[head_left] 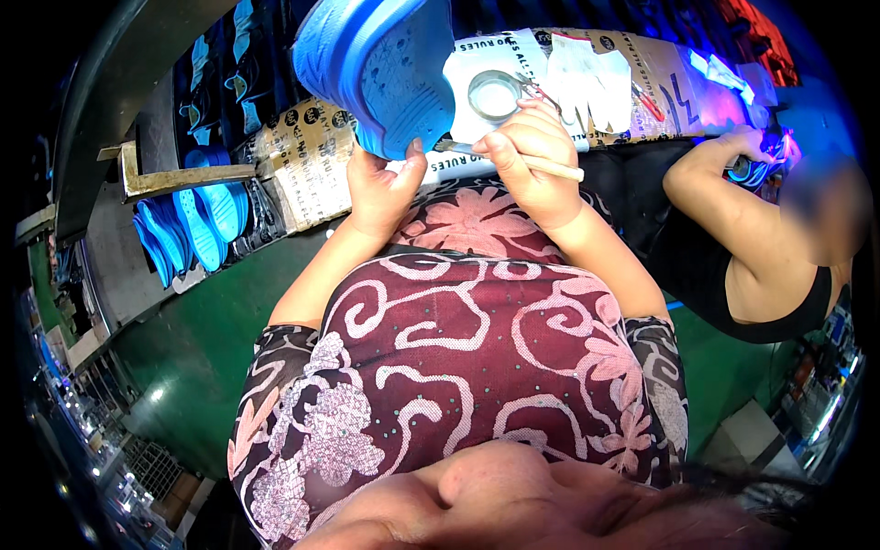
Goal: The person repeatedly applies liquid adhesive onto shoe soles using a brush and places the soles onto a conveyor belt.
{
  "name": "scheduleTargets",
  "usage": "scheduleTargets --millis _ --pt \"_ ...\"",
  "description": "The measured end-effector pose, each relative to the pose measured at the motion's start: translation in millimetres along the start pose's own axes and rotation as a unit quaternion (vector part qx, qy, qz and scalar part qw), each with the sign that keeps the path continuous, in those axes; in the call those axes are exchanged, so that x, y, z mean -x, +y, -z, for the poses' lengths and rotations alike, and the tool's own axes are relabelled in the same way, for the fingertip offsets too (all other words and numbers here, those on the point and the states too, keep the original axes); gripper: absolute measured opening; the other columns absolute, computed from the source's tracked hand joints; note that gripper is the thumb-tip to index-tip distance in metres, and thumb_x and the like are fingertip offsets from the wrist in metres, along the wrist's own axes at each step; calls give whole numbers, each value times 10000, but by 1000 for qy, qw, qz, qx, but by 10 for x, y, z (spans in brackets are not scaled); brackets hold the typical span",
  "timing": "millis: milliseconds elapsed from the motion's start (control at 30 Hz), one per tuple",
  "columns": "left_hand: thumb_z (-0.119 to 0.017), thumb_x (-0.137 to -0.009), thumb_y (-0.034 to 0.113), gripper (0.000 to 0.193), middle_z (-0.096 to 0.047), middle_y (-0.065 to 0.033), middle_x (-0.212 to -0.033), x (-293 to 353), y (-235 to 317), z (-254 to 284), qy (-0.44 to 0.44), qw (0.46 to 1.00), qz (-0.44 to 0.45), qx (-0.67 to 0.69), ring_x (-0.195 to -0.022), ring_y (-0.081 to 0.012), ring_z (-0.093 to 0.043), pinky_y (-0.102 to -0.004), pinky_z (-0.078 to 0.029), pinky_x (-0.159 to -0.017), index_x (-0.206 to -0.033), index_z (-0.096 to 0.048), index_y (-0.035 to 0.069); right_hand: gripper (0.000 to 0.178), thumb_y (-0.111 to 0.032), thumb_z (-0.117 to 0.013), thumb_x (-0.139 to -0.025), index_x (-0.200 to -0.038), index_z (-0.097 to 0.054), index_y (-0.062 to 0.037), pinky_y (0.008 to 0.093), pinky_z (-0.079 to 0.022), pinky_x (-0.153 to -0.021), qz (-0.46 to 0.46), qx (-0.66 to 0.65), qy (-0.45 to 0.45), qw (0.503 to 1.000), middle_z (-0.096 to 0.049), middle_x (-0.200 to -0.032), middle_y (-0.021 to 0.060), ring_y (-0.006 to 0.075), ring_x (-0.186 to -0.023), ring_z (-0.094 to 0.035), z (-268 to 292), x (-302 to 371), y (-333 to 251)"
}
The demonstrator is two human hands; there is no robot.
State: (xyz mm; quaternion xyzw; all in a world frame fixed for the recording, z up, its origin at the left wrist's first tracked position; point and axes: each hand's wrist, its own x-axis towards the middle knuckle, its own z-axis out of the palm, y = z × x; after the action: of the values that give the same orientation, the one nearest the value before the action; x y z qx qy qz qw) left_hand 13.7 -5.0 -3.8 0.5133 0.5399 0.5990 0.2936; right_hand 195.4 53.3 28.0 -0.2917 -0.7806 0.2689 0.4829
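Observation:
My left hand (pixel 380 188) grips the near end of a blue foam clog (pixel 390 78), thumb on its lower edge. The clog is held tilted up, showing a textured, dotted surface and thick ridged sides. In my right hand (pixel 536 160) is a paintbrush (pixel 557 168) with a pale wooden handle and a metal ferrule. Its tip points left at the clog's lower edge, close to my left thumb; whether it touches is hard to tell. Just beyond my right hand stands a round shallow dish (pixel 495 95) that looks to hold clear liquid.
Cardboard (pixel 307 165) covers the worktable. White cut pieces (pixel 591 82) and red-handled tools (pixel 649 103) lie at the right. Several blue clogs (pixel 197 215) sit at the left beside a metal bracket (pixel 188 179). A person (pixel 733 202) works close on my right, holding something blue.

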Motion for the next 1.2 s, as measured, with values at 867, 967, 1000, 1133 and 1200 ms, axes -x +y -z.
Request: scheduleTargets --millis 867,967,1000,1133,1200 --pt "-649 -678 207 754 -577 -116 -879 -827 1487 -417 -484 821 231 196 -485 -83 -545 -182 -426 -351 -1288 -271 -27 301 -166 -488 -895 -668 -589 5 222 -398 -514 -285 -230 222 904 -586 -632 43 91 -537 -516 447 581 235" --pt "-610 -741 157 516 -574 -115 -843 -1608 1635 -1225 -479 833 166 223 -588 -117 -568 -216 -490 -482 -1188 -392 20 318 -195 -483 -892 -669 -593 3 227 -386 -515 -282 -149 217 922 -553 -588 37 89 -535 -495 508 583 274" --pt "-603 -776 131 377 -579 -126 -875 -1894 1663 -1494 -475 786 205 338 -663 -130 -582 -226 -509 -549 -1117 -468 43 325 -205 -479 -894 -672 -593 3 227 -384 -516 -287 -153 225 919 -548 -586 36 88 -533 -489 504 580 262" --pt "-591 -822 178 426 -580 -174 -973 -2694 1793 -2498 -358 745 239 510 -865 -212 -582 -255 -493 -752 -1148 -431 -45 339 -222 -469 -900 -683 -583 13 227 -382 -532 -300 -178 227 909 -543 -598 38 91 -548 -480 507 626 280" --pt "-504 -873 180 303 -586 -213 -901 -2511 1867 -2555 -350 759 226 501 -776 -265 -616 -295 -545 -709 -1011 -464 -88 358 -234 -455 -910 -675 -575 8 228 -379 -551 -329 -178 233 898 -544 -601 34 90 -566 -480 480 611 290"
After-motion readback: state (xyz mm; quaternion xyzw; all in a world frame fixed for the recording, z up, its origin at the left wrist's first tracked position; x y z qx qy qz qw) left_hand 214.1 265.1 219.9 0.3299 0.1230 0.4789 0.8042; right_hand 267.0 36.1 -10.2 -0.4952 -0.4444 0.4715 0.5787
